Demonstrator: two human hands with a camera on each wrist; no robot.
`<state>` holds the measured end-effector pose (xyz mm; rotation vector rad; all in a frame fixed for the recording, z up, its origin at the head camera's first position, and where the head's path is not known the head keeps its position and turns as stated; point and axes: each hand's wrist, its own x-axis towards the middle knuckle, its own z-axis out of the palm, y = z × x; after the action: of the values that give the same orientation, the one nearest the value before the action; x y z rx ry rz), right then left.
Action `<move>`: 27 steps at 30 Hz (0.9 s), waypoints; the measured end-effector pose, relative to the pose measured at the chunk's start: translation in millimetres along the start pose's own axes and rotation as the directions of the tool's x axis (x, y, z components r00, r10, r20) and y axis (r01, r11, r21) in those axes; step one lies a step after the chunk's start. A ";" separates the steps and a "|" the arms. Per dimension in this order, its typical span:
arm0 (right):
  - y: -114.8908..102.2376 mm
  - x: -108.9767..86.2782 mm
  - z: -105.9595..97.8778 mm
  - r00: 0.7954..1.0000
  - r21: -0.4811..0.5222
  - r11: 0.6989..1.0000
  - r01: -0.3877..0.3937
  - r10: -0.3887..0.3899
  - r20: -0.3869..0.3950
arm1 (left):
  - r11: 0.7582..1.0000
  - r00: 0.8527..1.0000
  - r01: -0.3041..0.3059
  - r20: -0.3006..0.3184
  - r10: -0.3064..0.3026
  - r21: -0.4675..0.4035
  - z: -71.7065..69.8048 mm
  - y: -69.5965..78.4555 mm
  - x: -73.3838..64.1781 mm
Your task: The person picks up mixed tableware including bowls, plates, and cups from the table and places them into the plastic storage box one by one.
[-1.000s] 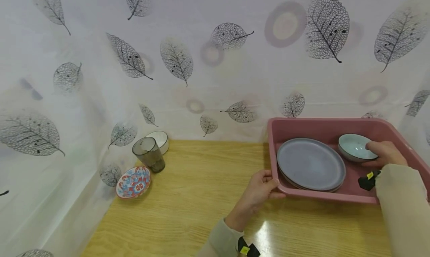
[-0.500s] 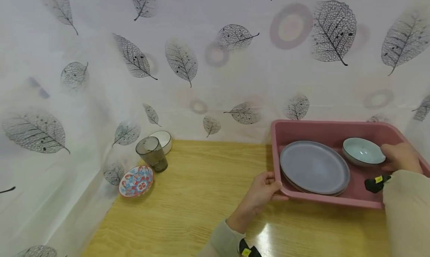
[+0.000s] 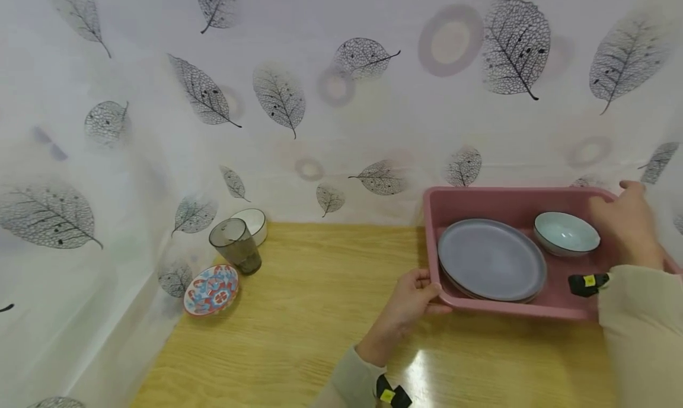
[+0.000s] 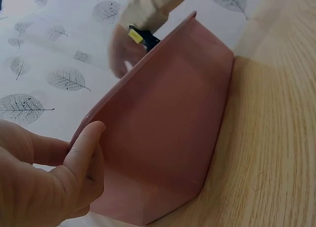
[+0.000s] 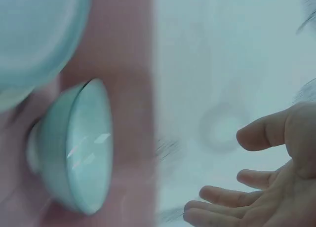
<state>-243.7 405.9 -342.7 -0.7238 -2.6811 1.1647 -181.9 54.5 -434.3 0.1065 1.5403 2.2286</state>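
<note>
A pink tub (image 3: 565,312) stands at the right of the table in the head view. My left hand (image 3: 408,304) grips its near left corner, thumb and fingers on either side of the rim, as the left wrist view also shows. Inside the tub lie stacked grey-blue plates (image 3: 491,260) and, to their right, a pale green bowl (image 3: 567,233), upright. My right hand (image 3: 629,227) is raised over the tub's right end, apart from the bowl. Its fingers (image 5: 222,196) are spread with nothing between them in the right wrist view.
At the table's left end are a red and blue patterned dish (image 3: 211,289), a grey drinking glass (image 3: 237,248) and a white bowl (image 3: 257,223) behind the glass. A leaf-printed white sheet (image 3: 299,165) hangs along the back and left of the wooden table (image 3: 299,325).
My right hand has let go of the green bowl and lifted up and away from it. The bowl stays in the tub. My left hand keeps its grip on the rim.
</note>
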 end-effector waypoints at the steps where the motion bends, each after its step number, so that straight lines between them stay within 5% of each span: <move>1: -7.2 -4.3 -0.3 1.000 0.035 0.999 0.023 -0.023 0.001 | 1.000 1.000 0.001 -0.002 -0.001 0.004 -0.4 0.7 -0.3; 7: -45.4 -37.4 7.5 0.989 0.231 0.963 0.138 -0.145 0.016 | 1.000 1.000 -0.008 -0.015 0.009 0.022 -2.1 1.5 -0.6; 14: -55.9 -80.0 29.1 0.956 0.296 0.912 0.283 -0.294 -0.006 | 0.999 1.000 -0.021 0.010 0.021 0.039 -3.5 0.7 -0.9; 24: -43.1 -126.4 68.3 0.891 0.539 0.737 0.408 -0.451 -0.058 | 0.982 0.997 -0.057 0.058 0.048 0.178 -16.3 6.0 -3.2; 27: -41.4 -136.8 76.6 0.872 0.534 0.725 0.436 -0.487 -0.051 | 0.973 0.997 -0.074 0.028 0.070 0.216 -20.4 11.4 -4.4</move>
<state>-162.4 266.3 -356.6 0.0964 -2.2032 1.6875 -187.4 31.6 -430.9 0.2527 1.7916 2.0984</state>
